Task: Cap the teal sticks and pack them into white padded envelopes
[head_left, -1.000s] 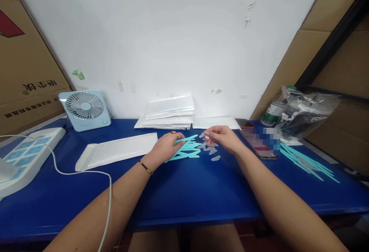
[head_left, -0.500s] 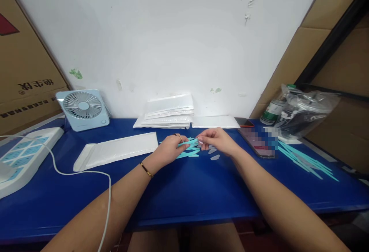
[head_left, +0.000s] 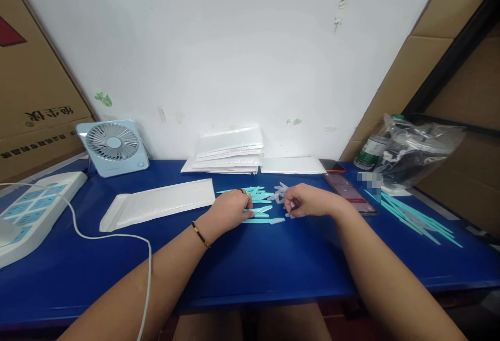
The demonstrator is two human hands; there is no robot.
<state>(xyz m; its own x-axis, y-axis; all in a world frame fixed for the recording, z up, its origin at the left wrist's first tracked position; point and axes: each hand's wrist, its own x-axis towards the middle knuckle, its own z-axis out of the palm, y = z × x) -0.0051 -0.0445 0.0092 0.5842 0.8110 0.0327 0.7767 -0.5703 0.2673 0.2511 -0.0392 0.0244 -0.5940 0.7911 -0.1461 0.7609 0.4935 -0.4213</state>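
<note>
- We see the left hand (head_left: pixel 228 211) resting, fingers curled, on a heap of flat teal plastic sticks (head_left: pixel 255 195) at mid blue bench (head_left: pixel 250 263); one stick (head_left: pixel 262 220) lies just in front
- The right hand (head_left: pixel 308 201) pinches small translucent grey caps (head_left: pixel 280 193); whether its grip is fully closed we cannot tell
- A white padded envelope (head_left: pixel 160 203) lies left

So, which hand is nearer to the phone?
Right. The right hand lies on the table just left of the phone, beside the clear caps. The left hand is farther left, on the teal sticks.
</note>
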